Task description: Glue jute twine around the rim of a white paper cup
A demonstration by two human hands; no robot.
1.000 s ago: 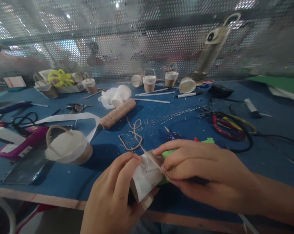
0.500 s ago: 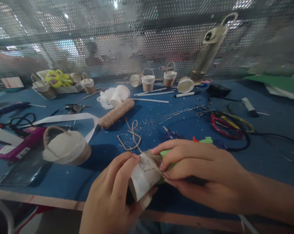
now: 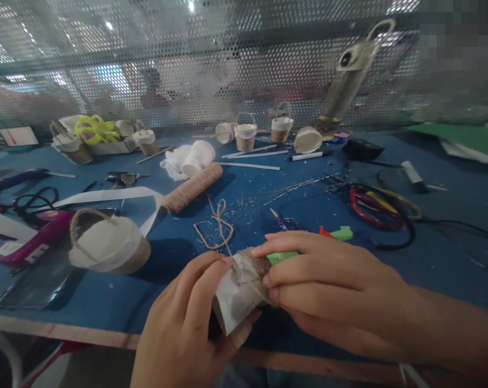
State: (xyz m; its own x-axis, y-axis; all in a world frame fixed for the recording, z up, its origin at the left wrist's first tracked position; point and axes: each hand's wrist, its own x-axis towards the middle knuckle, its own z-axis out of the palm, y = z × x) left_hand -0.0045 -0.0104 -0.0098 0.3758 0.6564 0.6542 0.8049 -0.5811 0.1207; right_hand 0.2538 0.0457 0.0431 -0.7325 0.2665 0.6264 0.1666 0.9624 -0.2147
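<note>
A small white paper cup (image 3: 236, 300) lies tilted between my hands, its end at the right wrapped in brown twine. My left hand (image 3: 183, 318) grips the cup, fingers on top and thumb beneath. The fingertips of my right hand (image 3: 333, 285) press a strand of jute twine (image 3: 259, 288) against the cup's side. From the cup the twine runs up to a loose loop (image 3: 220, 226) on the table, by the twine spool (image 3: 193, 188). Something bright green (image 3: 283, 257) shows behind my right fingers.
A twine-wrapped cup with a handle (image 3: 112, 245) stands at left, beside a purple glue gun (image 3: 46, 237). Several small basket cups (image 3: 245, 137) line the back near a bottle (image 3: 344, 81). Pliers with red handles (image 3: 375, 210) and thin wires (image 3: 296, 188) lie at right.
My right fingers have shifted slightly along the cup, and the twine strand under them has moved down. The left hand keeps its hold, with the cup turned a little.
</note>
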